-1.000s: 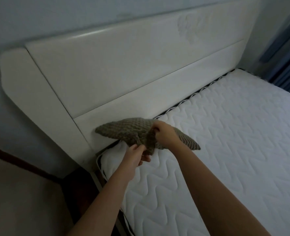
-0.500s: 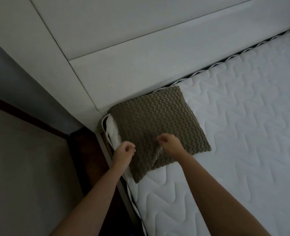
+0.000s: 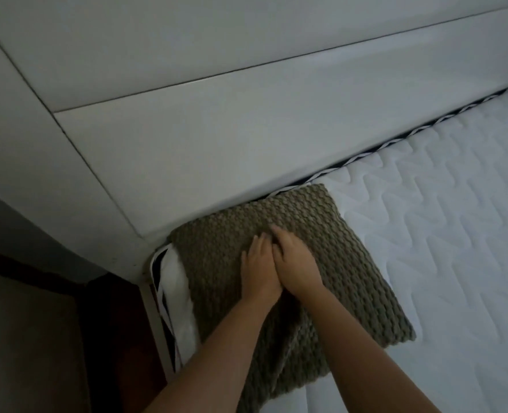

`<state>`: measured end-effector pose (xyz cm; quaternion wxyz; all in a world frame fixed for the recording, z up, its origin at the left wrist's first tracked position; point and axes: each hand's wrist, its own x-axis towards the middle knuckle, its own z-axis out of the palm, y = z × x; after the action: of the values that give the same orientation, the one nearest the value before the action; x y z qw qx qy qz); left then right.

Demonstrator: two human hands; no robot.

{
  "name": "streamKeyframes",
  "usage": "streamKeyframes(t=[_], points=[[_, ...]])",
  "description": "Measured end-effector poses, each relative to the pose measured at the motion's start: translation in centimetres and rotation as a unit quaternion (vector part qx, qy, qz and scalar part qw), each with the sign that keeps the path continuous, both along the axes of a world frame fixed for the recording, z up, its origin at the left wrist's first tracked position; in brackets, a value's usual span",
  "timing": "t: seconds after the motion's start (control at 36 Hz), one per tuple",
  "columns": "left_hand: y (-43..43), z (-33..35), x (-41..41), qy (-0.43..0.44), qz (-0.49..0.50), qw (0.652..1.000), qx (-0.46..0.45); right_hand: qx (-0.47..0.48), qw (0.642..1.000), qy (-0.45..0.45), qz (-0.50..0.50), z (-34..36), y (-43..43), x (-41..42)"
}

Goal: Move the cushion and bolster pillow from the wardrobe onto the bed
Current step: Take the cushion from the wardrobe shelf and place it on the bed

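Left hand (image 3: 258, 265) and right hand (image 3: 298, 263) press flat, fingers straight, on the cushion (image 3: 211, 263) — probably soft, light, floppy — best gripped at its four o'clock corner.

The wide-angle picture is dim and grey-blue, brightest on the mattress (image 3: 425, 248) at right and falling to near black in the lower-left corner, slightly soft throughout, with faint shadow edging the cushion (image 3: 211, 257) and the headboard (image 3: 217, 138) seams slightly bowed.
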<state>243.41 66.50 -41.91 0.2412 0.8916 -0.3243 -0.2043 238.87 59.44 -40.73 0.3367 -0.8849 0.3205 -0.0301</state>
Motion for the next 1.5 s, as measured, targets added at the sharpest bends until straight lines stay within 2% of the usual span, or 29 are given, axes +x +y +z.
streamKeyframes(t=[0.08,0.17,0.25,0.33,0.53,0.61,0.69,0.75,0.83,0.89,0.92,1.0,1.06,1.17,1.33,1.5], points=[[0.6,-4.1,-0.7,-0.080,-0.060,0.991,0.089,-0.065,0.981,0.158,0.096,-4.4,-0.1,-0.8],[1.6,-5.8,-1.8,-0.144,-0.073,0.983,0.087,-0.128,0.974,0.145,0.120,-7.5,-0.5,-2.7],[1.3,-6.5,-1.7,-0.164,-0.067,0.982,0.060,-0.176,0.970,0.120,0.119,-8.7,-2.1,-3.3],[1.1,-6.6,-1.5,-0.183,-0.068,0.979,0.054,-0.207,0.964,0.141,0.095,-9.1,-4.2,-3.7],[1.8,-6.2,-1.1,-0.149,-0.050,0.980,0.121,-0.191,0.960,0.205,0.010,-8.5,-9.4,-6.4],[2.3,-5.5,-0.8,-0.133,-0.065,0.978,0.146,-0.155,0.957,0.245,-0.027,-7.7,-10.3,-7.7],[2.1,-4.4,0.8,-0.153,-0.084,0.977,0.119,-0.135,0.941,0.309,-0.031,-5.7,-11.3,-7.0],[1.3,-2.2,2.3,-0.205,-0.076,0.972,0.083,-0.151,0.946,0.286,-0.033,-4.0,-11.2,-5.0],[-1.1,0.0,4.5,-0.275,-0.021,0.961,-0.012,-0.188,0.973,0.133,0.024,-2.3,-9.3,-0.2],[-2.4,-0.3,5.4,-0.232,-0.006,0.973,0.012,-0.174,0.977,0.065,0.103,-2.3,-7.3,2.9],[-2.7,-1.2,5.5,-0.191,0.005,0.981,0.038,-0.162,0.975,0.060,0.139,-2.9,-6.3,3.9],[-2.0,-5.4,4.1,-0.147,0.005,0.981,0.127,-0.208,0.950,0.111,0.206,-6.4,-4.4,4.4],[-1.3,-7.2,3.4,-0.158,0.005,0.978,0.138,-0.226,0.949,0.105,0.193,-8.6,-4.2,3.9],[-1.8,-8.0,3.8,-0.186,0.019,0.979,0.083,-0.222,0.956,0.075,0.177,-9.9,-6.0,4.1],[-0.7,-9.0,4.0,-0.159,0.018,0.983,0.086,-0.223,0.962,0.149,0.058,-10.4,-10.7,1.3],[1.1,-9.0,2.5,-0.157,0.017,0.983,0.095,-0.213,0.958,0.187,-0.048,-10.0,-9.7,-1.1]])
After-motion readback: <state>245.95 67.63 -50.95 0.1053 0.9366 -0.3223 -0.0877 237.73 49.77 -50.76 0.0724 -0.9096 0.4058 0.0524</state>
